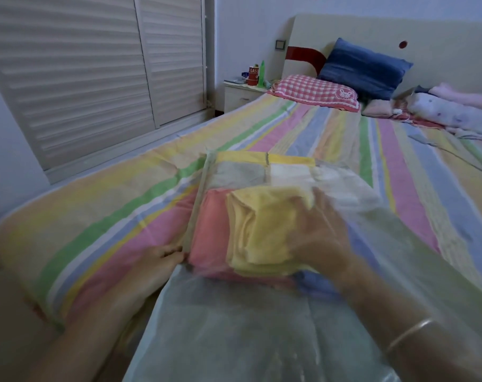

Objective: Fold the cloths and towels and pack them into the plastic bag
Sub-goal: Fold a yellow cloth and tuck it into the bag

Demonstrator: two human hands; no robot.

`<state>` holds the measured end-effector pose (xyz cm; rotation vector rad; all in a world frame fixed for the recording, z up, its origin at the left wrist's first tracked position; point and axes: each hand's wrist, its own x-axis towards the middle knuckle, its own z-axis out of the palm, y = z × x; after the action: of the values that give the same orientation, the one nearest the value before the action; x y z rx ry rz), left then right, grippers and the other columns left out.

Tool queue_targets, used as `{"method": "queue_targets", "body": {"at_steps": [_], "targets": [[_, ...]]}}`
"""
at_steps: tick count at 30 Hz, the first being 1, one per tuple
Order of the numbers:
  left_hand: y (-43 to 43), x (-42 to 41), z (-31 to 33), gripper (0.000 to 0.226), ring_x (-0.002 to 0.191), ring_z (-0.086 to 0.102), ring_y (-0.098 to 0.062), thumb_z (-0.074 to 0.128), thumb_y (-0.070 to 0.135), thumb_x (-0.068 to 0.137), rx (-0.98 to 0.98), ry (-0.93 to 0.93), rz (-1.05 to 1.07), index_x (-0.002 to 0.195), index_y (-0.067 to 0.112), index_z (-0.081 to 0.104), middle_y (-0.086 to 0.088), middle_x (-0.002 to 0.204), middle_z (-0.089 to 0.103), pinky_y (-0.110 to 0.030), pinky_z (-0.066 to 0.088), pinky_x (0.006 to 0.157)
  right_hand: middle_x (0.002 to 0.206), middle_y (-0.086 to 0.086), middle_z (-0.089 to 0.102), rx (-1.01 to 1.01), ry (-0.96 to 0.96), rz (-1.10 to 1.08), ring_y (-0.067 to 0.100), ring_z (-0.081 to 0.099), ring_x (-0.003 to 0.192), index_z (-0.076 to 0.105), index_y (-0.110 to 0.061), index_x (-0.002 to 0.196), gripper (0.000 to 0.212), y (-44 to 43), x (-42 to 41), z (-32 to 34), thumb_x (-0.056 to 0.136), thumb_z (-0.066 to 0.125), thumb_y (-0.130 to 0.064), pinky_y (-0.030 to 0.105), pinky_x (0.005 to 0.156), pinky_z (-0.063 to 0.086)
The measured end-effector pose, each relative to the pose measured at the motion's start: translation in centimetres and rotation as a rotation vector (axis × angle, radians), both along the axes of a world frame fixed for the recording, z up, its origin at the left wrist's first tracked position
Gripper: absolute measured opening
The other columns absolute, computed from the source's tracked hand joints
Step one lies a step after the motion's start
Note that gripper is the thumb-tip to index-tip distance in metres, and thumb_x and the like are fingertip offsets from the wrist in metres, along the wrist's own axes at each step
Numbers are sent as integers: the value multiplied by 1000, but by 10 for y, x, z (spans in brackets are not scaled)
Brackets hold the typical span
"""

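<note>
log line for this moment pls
stage: packing | right hand: inside plastic bag, on yellow cloth, grip blurred | left hand: holds bag edge beside pink cloth | bag lies on striped bed

right hand (320,238) blurred inside plastic bag (234,326), bag's near end cut off
</note>
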<state>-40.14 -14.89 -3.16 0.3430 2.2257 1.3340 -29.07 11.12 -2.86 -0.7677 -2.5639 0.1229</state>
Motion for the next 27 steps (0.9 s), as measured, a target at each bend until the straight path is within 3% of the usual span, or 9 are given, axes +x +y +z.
{"method": "queue_targets", "body": {"at_steps": [2, 4, 6, 11, 18, 20, 22, 24, 27], "targets": [[1, 0, -1, 17, 96, 61, -14, 57, 18, 93, 15, 1, 16, 97, 29, 69, 10, 99, 63, -33, 46, 92, 118, 21, 59, 132, -41, 215, 38, 60, 107, 62, -10, 119, 59, -24, -11, 17, 73, 43, -43, 55, 92, 49], [2, 3, -1, 19, 96, 59, -13, 55, 14, 93, 29, 9, 31, 97, 29, 66, 11, 101, 63, -30, 44, 86, 147, 12, 37, 129, -215, 307, 36, 33, 137, 39, -21, 141, 64, -60, -15, 41, 85, 29, -50, 58, 112, 23], [2, 2, -2, 26, 90, 63, -8, 54, 10, 93, 62, -16, 20, 83, 30, 68, 20, 92, 67, -26, 46, 76, 159, 2, 15, 79, -310, 263, 34, 12, 145, 17, -34, 149, 63, -50, -39, 21, 91, 17, -59, 62, 113, 9], [-1, -3, -10, 33, 93, 69, -9, 51, 5, 94, 69, -22, -54, 96, 31, 71, 12, 97, 75, -24, 50, 75, 160, -2, 17, 82, -300, 241, 35, 12, 145, 19, -42, 148, 72, -64, -52, -11, 83, 7, -68, 70, 107, -2], [3, -2, -12, 29, 90, 65, -6, 44, 9, 97, -33, 161, -94, 106, 29, 63, 14, 99, 69, -24, 49, 75, 155, 3, 30, 24, -238, 219, 35, 21, 143, 26, -33, 149, 74, -66, -37, -8, 86, 8, -67, 67, 109, 11], [4, -3, -7, 22, 100, 63, -15, 47, 17, 95, -114, 309, -111, 115, 24, 54, 4, 111, 66, -36, 51, 86, 155, 7, 31, -33, -186, 240, 35, 22, 144, 28, -30, 150, 73, -72, -18, -6, 89, 7, -66, 65, 110, 17], [4, -5, 3, 36, 111, 60, -22, 52, 27, 87, -184, 460, -164, 122, 21, 51, 0, 123, 62, -45, 50, 93, 147, 9, 45, 12, -139, 261, 35, 41, 136, 44, -25, 143, 73, -79, 12, -10, 94, 5, -63, 63, 104, 33], [9, 1, 21, 37, 114, 59, -17, 52, 34, 85, -239, 637, -273, 121, 30, 54, 8, 124, 60, -45, 50, 92, 137, 10, 56, 42, -44, 322, 34, 53, 125, 58, -21, 133, 65, -82, 48, -18, 99, 16, -56, 58, 99, 42], [28, 48, 55, 46, 132, 43, -15, 53, 36, 91, -166, 788, -392, 136, 30, 49, 10, 140, 47, -37, 38, 108, 139, 9, 54, 76, -72, 435, 29, 51, 128, 60, -18, 130, 50, -80, 99, -22, 90, 42, -43, 51, 103, 43]]}}
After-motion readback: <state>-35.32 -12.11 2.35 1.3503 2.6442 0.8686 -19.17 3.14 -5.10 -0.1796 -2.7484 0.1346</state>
